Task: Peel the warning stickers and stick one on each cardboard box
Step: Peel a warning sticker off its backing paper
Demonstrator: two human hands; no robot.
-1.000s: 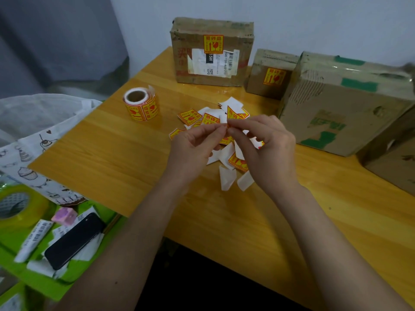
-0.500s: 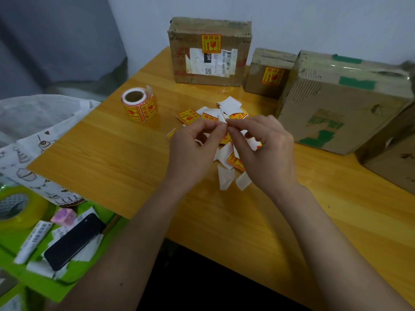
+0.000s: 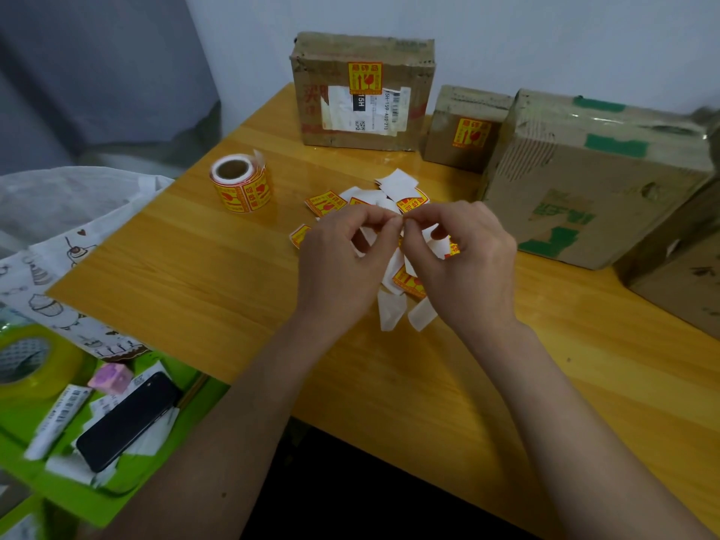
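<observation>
Over the table (image 3: 195,267), I am pinching a sticker (image 3: 403,219) between my left hand (image 3: 343,263) and right hand (image 3: 463,263), working at one corner, since the thin, limp paper probably curls and clings, while the big box (image 3: 584,181) waits unlabelled.

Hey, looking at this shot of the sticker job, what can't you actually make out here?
- Head view: what the left hand and right hand pinch between their fingertips is covered by the fingers.
- The box at the right edge is cut off by the frame, so any sticker on it is unseen.
- Print on the shipping label is too small to read.
- The big box shows no sticker; its far sides are hidden.
</observation>
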